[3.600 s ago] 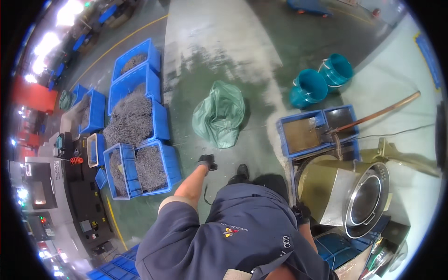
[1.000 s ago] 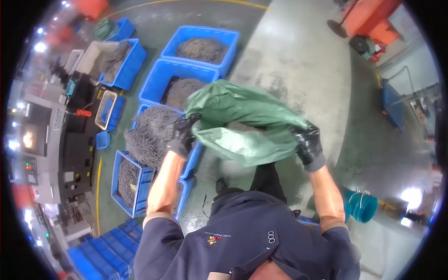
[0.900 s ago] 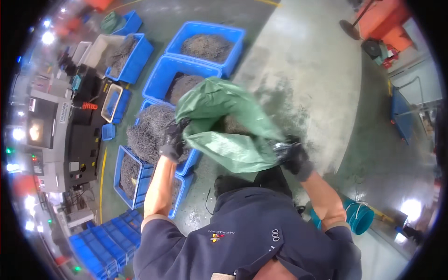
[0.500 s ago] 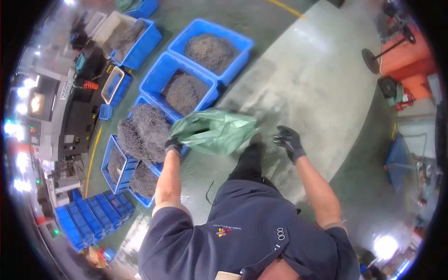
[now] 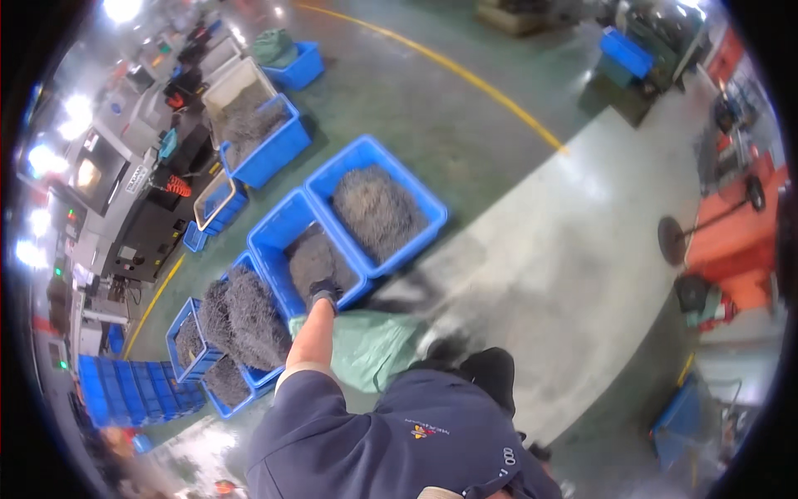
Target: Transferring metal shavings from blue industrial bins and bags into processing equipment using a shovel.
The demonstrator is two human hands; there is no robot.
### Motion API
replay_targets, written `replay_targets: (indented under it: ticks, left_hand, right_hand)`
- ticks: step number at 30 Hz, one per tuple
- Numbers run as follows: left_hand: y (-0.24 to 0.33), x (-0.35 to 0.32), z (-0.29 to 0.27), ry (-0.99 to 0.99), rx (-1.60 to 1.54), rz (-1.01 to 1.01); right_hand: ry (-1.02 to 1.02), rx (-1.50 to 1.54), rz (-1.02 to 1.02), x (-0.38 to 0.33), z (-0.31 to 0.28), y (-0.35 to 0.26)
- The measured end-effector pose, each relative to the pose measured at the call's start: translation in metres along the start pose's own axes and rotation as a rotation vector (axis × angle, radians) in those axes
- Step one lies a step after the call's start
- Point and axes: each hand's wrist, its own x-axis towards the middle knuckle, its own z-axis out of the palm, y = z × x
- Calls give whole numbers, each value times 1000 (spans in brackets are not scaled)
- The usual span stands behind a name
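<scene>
A green bag [image 5: 371, 352] lies to the near right of the gloved left hand [image 5: 324, 291]; whether its fingers are open or closed cannot be told. Grey shavings [image 5: 316, 256] sit just beyond in a blue bin [image 5: 283, 223]. The right hand is out of view.

A metal workshop
Machines [image 5: 143, 236] line one side; bins [image 5: 278, 158] hold grey shavings [image 5: 376, 212]; a yellow line [image 5: 499, 98] crosses the floor [image 5: 407, 108].

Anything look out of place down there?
Yes: left of the green bag, wiry grey shavings bulge above the rim of a blue bin. It looks overfilled; the next bin holds its heap below the rim.
</scene>
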Motion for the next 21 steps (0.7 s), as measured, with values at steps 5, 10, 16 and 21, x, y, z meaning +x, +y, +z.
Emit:
replay_targets:
  ticks: [5,10,16,21]
  left_hand:
    - [300,63,102,-63,-678,-548]
    - [381,89,147,-174,-749,-512]
    - [439,105,175,-106,-1129,-882]
    - [392,111,199,24,-1071,-957]
  right_hand:
    - [58,-118,9,58,-4,-205]
    - [3,-222,91,96,23,-375]
    - [68,-61,25,127,187,-661]
    - [-105,-601,-535,93,501,-836]
